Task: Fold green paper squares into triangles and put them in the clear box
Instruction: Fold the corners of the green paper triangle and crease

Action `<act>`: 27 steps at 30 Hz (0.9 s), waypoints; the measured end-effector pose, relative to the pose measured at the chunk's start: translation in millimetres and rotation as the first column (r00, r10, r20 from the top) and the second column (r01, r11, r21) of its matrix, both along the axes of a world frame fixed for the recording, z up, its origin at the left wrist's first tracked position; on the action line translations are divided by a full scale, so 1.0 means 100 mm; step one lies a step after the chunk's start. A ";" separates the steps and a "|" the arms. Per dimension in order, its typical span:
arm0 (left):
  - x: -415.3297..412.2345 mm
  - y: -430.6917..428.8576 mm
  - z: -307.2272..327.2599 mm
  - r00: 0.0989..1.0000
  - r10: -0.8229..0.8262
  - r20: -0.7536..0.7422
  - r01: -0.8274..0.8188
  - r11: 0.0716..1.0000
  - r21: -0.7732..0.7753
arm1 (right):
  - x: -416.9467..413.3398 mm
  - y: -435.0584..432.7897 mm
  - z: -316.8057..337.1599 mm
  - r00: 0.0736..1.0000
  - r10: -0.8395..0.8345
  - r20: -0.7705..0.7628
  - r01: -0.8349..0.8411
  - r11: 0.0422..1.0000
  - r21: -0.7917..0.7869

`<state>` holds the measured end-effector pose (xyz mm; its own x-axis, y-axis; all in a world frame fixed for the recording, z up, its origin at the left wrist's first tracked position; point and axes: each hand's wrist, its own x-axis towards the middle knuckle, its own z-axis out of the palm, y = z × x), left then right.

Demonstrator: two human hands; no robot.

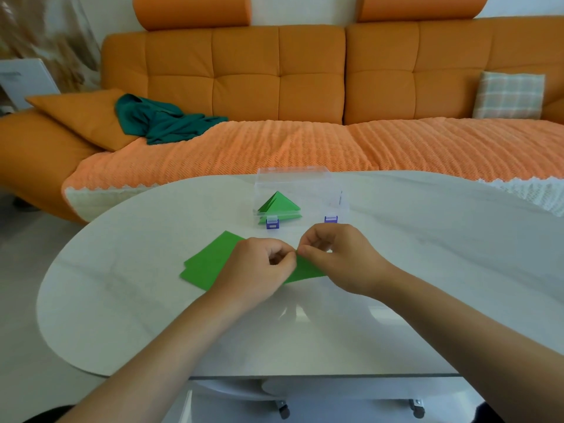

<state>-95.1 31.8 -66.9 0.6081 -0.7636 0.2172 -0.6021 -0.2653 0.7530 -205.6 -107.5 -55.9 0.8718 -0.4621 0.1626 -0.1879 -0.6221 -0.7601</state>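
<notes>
Green sheet: the green sheet [308, 270] you are working lies on the middle of the desk [152, 315], just in front of the clear box. One corner is raised between your fingertips; the rest stays low against the surface.
Spare paper: a stack of green squares [210, 264] lies flat just to the left of it, partly under your left wrist. At least two edges show.
Clear box: the clear box [305, 184] stands towards the far edge, its purple latches [272, 224] facing you. The folded triangles [279, 206] already lie inside.
Handling: expect the paper to be very light and thin. It will probably slide on this glossy top and buckle if you push it, and any stray crease will stay. Take it at the corners and edges, and pin one part down before you run the fold.
Left hand: your left hand [259, 267] is curled, knuckles up, with thumb and forefinger pinching the raised corner.
Right hand: your right hand [338, 257] mirrors it, pinching the same corner from the other side with the remaining fingers tucked in. The fingertips of both hands nearly meet.
Arms: both forearms reach in from the near edge and converge.
</notes>
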 end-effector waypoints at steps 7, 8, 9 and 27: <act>0.21 0.11 0.12 0.997 -0.024 0.070 0.016 0.992 0.125 | 0.04 -0.09 0.04 0.968 -0.227 0.110 0.186 0.938 0.294; 0.26 0.13 0.11 0.992 -0.022 0.123 0.000 0.985 0.173 | 0.05 -0.11 0.04 0.960 -0.255 0.116 0.210 0.929 0.304; 0.32 0.15 0.10 0.986 -0.013 0.169 -0.023 0.977 0.210 | 0.05 -0.12 0.04 0.953 -0.277 0.123 0.228 0.922 0.311; 0.71 0.07 0.19 0.974 -0.038 0.223 0.038 0.999 0.003 | 0.44 -0.21 0.11 0.983 -0.150 0.106 0.153 0.988 -0.021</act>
<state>-24.0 39.3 -48.2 0.5148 -0.7847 0.3452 -0.7647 -0.2384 0.5986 -161.8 -128.3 -45.1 0.7700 -0.5811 0.2634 -0.2029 -0.6144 -0.7625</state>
